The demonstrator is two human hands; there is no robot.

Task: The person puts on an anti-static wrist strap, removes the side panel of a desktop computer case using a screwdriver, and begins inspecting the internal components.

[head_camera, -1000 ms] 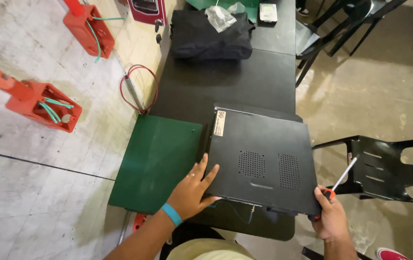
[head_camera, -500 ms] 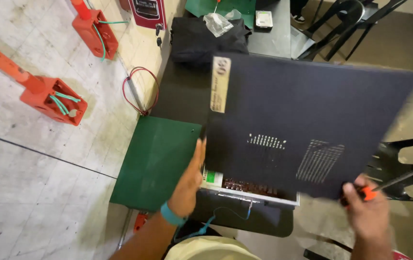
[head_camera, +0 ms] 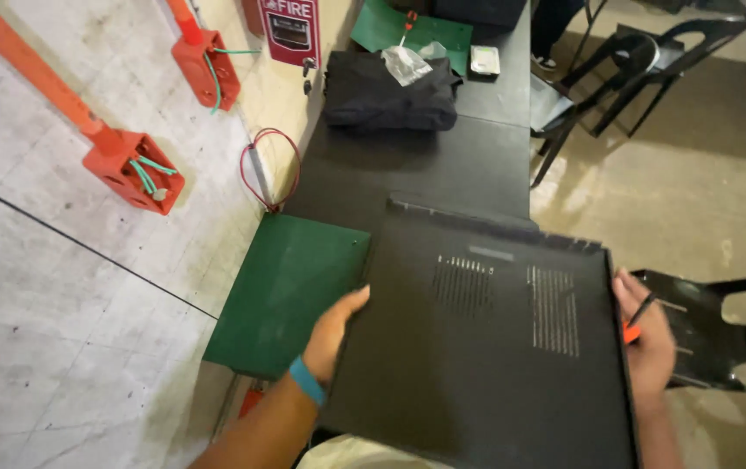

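Both hands clamp the black vented panel (head_camera: 494,339) by its side edges, the left hand (head_camera: 331,334) at one side, the right hand (head_camera: 646,343) also pinching a screwdriver (head_camera: 633,323), held above the table (head_camera: 442,169) beside a green mat (head_camera: 290,291).

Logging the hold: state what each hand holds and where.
Both hands hold the black vented panel by its side edges: left hand on the left, right hand on the right, which also holds an orange-handled screwdriver.
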